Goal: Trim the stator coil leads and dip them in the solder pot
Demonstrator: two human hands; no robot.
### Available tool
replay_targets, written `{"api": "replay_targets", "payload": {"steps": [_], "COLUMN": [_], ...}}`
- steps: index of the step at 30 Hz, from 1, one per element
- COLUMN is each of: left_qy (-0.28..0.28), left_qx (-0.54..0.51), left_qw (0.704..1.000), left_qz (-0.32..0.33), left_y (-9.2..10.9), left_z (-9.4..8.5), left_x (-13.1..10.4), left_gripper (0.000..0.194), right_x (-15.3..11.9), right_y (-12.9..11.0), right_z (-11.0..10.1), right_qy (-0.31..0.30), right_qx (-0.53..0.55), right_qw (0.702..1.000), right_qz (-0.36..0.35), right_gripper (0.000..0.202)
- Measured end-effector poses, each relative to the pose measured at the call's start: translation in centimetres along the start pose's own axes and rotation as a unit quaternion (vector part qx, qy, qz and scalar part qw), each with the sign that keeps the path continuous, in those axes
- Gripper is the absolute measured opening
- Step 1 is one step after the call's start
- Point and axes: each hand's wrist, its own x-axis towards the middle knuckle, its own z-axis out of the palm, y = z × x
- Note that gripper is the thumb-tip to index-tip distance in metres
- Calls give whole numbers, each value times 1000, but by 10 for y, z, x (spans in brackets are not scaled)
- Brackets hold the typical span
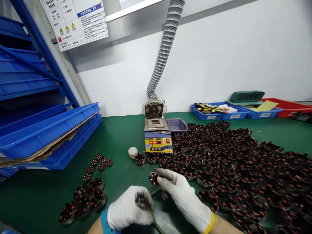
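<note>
Knit-gloved right hand [181, 193] pinching a round copper-wound coil [154, 178], left hand [133, 206] loosely curled

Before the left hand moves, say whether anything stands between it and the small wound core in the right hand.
A green tube curves through the gap between the left hand and the small wound core in the right hand. How far below the hands it runs, I cannot tell. Nothing else visible stands between them.

Green table [117, 133]. Dense mass of copper-wound rings [226, 169] on R; smaller grp of rings [83, 201] near L. Yellow-front unit [159, 144] at ctr, w/ white round pc [133, 152] just beside. Blue trays [73, 130] far L.
</note>
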Motion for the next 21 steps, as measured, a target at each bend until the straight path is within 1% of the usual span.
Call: {"api": "replay_targets", "payload": {"steps": [1,2,3,4,5,7,9,12,14,16,17,18,20,21], "left_qy": [12,41,77,105,116,89,71,77,92,129,143,145,123,118], "left_qx": [41,64,64,41,7,-53,-59,28,93,110,93,66,17,10], "left_qw": [999,997,995,993,993,993,994,996,991,985,985,986,988,988], "left_qz": [0,2,9,22,37,63,65,32,11,7,20,41,87,97], "left_y": [1,1,1,1,0,-2,-3,-2,-1,-1,-1,-2,-3,-3], "left_z": [0,2,4,8,12,19,23,18,13,10,11,12,18,20], "left_x": [-1,-1,1,2,4,7,5,-1,-3,0,2,5,10,10], "left_gripper": [23,24,26,29,31,33,27,16,21,28,29,28,26,28], "right_x": [0,0,-1,-2,-3,-5,-5,-2,1,2,1,0,-3,-4], "right_y": [1,2,4,6,8,11,14,19,22,25,25,25,25,24], "right_z": [-1,-2,-2,-3,-3,-3,-3,-8,-11,-13,-13,-13,-12,-11], "right_qy": [-3,-7,-10,-13,-14,-13,-13,-21,-29,-40,-43,-40,-26,-17], "right_qx": [2,1,-2,-9,-16,-20,-24,-53,-69,-80,-87,-97,-132,-153], "right_qw": [1000,1000,1000,1000,1000,999,998,995,992,990,989,988,985,981], "right_qz": [-2,-4,-5,-7,-11,-28,-51,-84,-105,-113,-112,-110,-110,-118], "right_gripper": [58,57,57,57,57,57,56,56,57,56,55,54,51,48]}}
